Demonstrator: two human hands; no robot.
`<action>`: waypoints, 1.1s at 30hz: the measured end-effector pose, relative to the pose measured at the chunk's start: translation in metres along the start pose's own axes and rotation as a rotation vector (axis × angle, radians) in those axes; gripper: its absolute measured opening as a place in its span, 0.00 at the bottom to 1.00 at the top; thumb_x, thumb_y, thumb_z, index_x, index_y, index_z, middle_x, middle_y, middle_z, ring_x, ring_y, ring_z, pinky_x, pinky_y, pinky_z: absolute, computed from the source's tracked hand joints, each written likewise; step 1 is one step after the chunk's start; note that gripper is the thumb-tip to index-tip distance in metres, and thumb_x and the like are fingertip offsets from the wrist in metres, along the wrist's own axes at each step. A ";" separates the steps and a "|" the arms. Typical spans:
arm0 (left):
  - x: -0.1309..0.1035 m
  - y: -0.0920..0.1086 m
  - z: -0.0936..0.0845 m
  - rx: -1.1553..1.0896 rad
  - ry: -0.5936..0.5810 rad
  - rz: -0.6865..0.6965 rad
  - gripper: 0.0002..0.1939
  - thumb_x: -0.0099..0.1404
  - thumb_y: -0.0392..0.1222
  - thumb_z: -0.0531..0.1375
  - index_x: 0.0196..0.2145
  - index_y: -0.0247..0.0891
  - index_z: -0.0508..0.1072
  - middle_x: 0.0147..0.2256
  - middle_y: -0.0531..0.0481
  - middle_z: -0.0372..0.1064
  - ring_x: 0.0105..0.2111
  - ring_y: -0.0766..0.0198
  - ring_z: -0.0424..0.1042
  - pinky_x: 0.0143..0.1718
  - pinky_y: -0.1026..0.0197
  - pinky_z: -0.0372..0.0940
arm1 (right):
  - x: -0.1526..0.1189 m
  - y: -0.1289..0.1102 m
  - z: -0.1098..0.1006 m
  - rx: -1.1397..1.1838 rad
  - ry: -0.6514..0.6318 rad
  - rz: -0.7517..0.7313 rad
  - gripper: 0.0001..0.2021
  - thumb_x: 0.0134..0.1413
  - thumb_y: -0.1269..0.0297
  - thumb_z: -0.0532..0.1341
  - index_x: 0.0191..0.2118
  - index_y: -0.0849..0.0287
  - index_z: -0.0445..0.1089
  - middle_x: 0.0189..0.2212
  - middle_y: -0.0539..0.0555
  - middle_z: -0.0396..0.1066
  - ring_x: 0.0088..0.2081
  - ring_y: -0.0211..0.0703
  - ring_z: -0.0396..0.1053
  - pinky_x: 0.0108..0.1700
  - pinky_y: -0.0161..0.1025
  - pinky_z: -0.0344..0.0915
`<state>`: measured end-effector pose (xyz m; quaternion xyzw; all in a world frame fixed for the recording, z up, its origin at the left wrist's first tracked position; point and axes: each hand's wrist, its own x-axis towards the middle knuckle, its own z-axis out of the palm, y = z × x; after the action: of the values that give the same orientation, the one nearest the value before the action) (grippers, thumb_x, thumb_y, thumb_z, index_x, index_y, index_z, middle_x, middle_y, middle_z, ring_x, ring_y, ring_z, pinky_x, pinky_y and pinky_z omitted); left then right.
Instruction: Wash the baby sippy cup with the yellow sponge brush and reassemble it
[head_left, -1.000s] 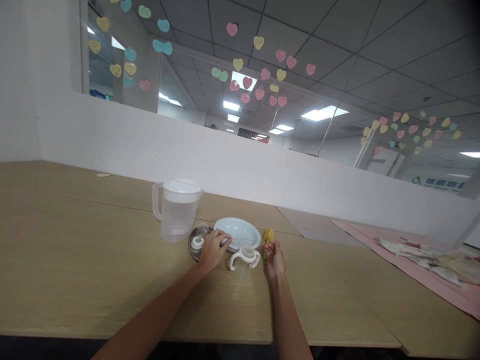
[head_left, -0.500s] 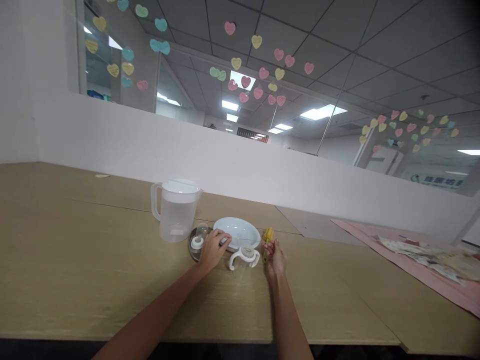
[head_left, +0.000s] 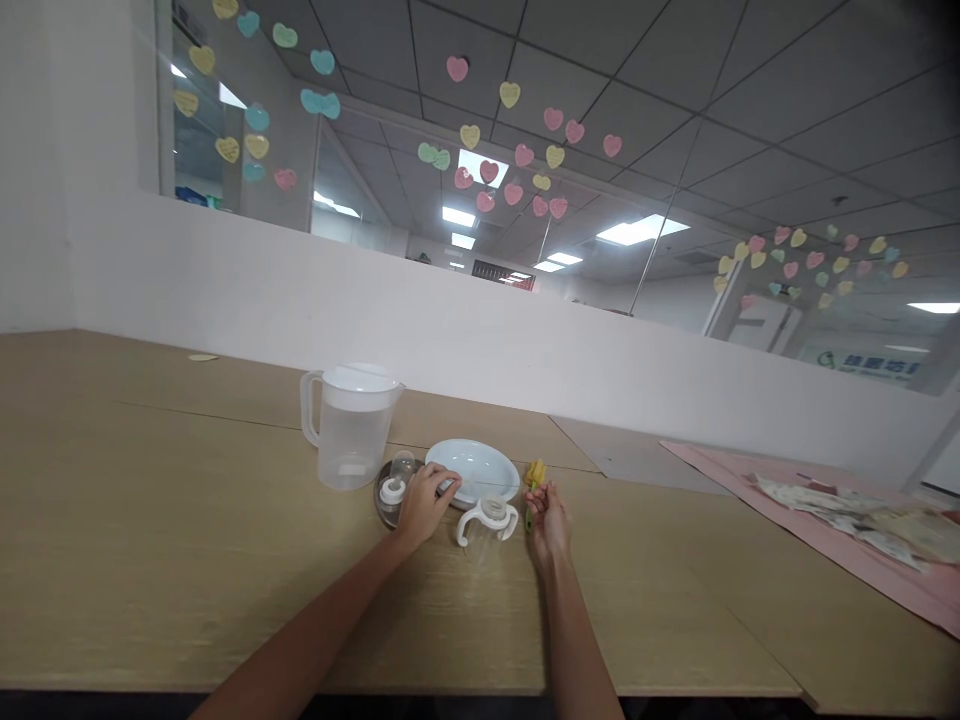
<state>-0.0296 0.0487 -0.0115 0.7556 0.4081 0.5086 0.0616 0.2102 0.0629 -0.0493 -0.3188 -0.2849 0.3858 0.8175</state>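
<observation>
My left hand is held over the near left rim of a white oval bowl, thumb and fingers pinched together. To the right, my right hand is palm up with its fingers curled in. A faint thin line runs across the bowl between the two hands; what they pinch is too small to make out. Between my wrists stands a clear baby bottle with white twin handles and an uncapped neck. Beside my right fingers lies a brush with a yellow head and green handle, partly hidden by the hand.
Left of my left hand, a round dark tray holds a white bottle collar and a clear cap. A lidded plastic jug stands behind it. At the right, a pink cloth bears packets. A wall with windows closes off the back.
The view has tilted up slightly, so everything sits a little lower. Both hands keep nearly the same place and shape.
</observation>
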 end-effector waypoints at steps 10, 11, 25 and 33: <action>-0.001 0.001 0.001 0.022 -0.007 0.006 0.10 0.65 0.44 0.57 0.36 0.40 0.78 0.37 0.47 0.71 0.40 0.59 0.68 0.44 0.56 0.61 | -0.011 -0.004 0.010 0.017 -0.004 0.050 0.16 0.39 0.52 0.71 0.28 0.59 0.72 0.20 0.46 0.71 0.23 0.33 0.69 0.29 0.30 0.69; -0.001 0.001 0.001 0.022 -0.008 0.006 0.10 0.65 0.44 0.57 0.36 0.40 0.78 0.37 0.47 0.71 0.40 0.59 0.68 0.44 0.56 0.61 | -0.011 -0.004 0.011 0.012 -0.007 0.055 0.16 0.39 0.52 0.71 0.28 0.59 0.72 0.20 0.46 0.71 0.23 0.32 0.69 0.29 0.29 0.69; 0.000 0.000 0.002 0.023 -0.021 -0.013 0.10 0.65 0.43 0.57 0.37 0.41 0.78 0.38 0.47 0.71 0.41 0.59 0.68 0.46 0.56 0.61 | -0.015 -0.010 0.014 0.043 0.003 0.116 0.15 0.38 0.54 0.71 0.27 0.59 0.72 0.21 0.46 0.72 0.24 0.33 0.70 0.30 0.30 0.70; 0.000 0.001 0.001 0.034 -0.024 -0.019 0.09 0.65 0.43 0.58 0.35 0.40 0.78 0.37 0.47 0.71 0.40 0.58 0.68 0.44 0.55 0.61 | -0.015 -0.010 0.014 -0.014 -0.021 0.100 0.14 0.41 0.53 0.69 0.26 0.58 0.71 0.21 0.48 0.72 0.25 0.36 0.71 0.32 0.33 0.70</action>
<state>-0.0282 0.0484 -0.0110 0.7587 0.4232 0.4918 0.0583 0.1965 0.0497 -0.0361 -0.3343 -0.2801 0.4274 0.7919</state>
